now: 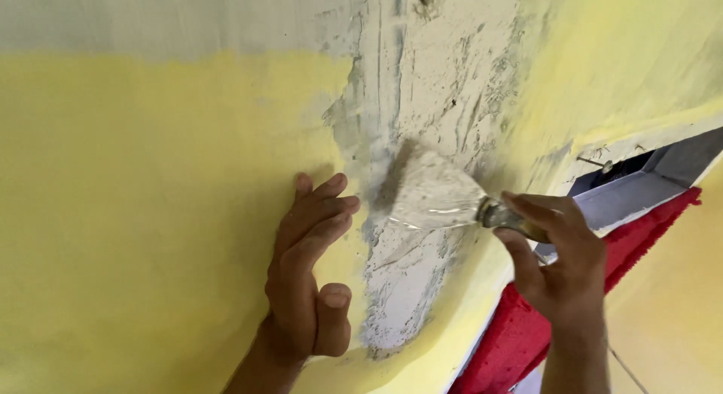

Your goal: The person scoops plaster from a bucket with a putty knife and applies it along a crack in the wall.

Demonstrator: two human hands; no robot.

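Item: putty knife (433, 194), broad blade coated in grey-white filler, laid flat against the patched strip (422, 100) of the yellow wall (151, 175). My right hand (561, 270) is closed around its handle; my left hand (309, 277) holds nothing, fingers spread flat on the paint just beside the blade. Method, as I judge it: keep the blade shallow, pressure even, feather edges into the paint. Adjacent: red cloth (520, 337), grey frame (640, 187).
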